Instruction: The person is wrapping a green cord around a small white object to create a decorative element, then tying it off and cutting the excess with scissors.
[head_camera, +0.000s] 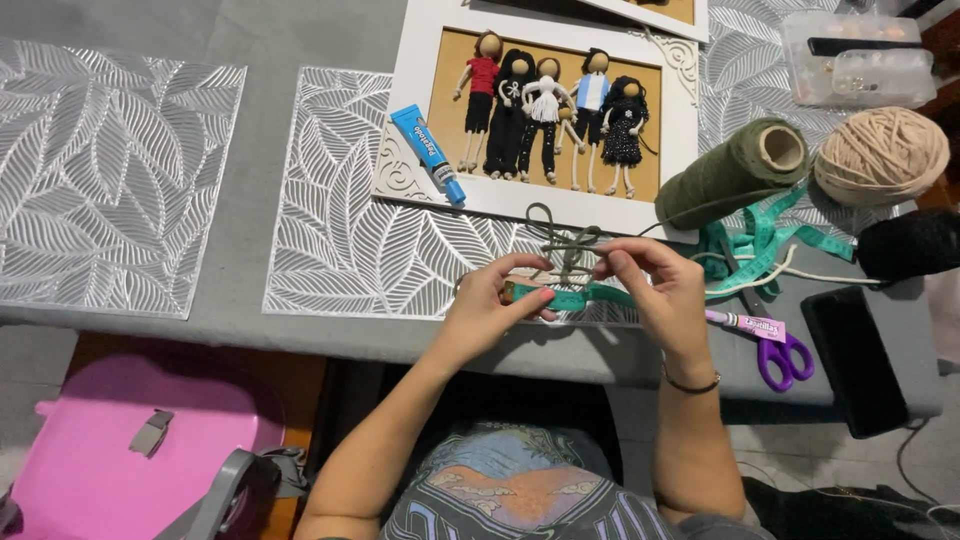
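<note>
Two hands meet at the near edge of the grey table (250, 320). A blue glue tube (428, 155) with a white label band and a white cap lies slanted on the left rim of the white frame (410, 110), which shows five small cord dolls (548, 115) on a tan backing. A clear plastic box (860, 58) sits at the far right corner, its contents too small to tell. Purple scissors (775, 345) lie right of the hands, with a pink and white label on the blade. A black flat case (855, 360) lies beyond them at the table edge.

The left hand (490, 305) pinches one end of a teal tape (575, 297) between thumb and fingers, over a small wooden piece I cannot make out. The right hand (655, 290) grips the tape and the olive cord (565, 240) with its fingertips. The cord is thin and dull green, looped in a loose knot just above the hands, lying across the lower frame edge and the white leaf-pattern mat (340, 220). It runs toward an olive spool (735, 172) on the right, beside a beige yarn ball (880, 155) and a black one (910, 243). More teal tape lies bunched between spool and scissors.
</note>
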